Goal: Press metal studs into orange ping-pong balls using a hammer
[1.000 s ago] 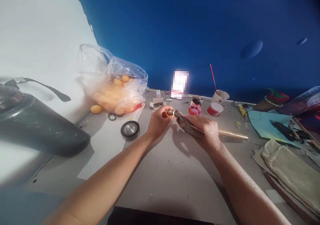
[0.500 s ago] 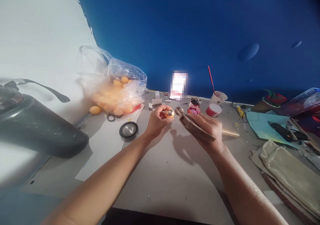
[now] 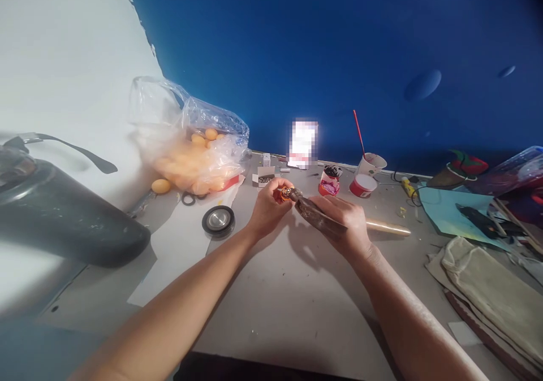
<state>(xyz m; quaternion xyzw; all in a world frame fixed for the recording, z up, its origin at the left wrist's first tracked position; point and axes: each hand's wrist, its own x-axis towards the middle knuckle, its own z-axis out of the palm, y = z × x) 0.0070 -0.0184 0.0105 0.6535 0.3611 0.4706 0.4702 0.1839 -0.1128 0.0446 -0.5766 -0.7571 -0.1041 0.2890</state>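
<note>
Head view: one hammer, one orange piece

Left hand pinches the orange piece above the table; right hand grips the hammer by its head, rounded end at the piece; two tubs and one paper cup stand beyond.

With the right hand, brings the hammer toward the tabletop's left edge, closing the visible gap to the shiny orange piece in the left hand and partly covering it.
</note>
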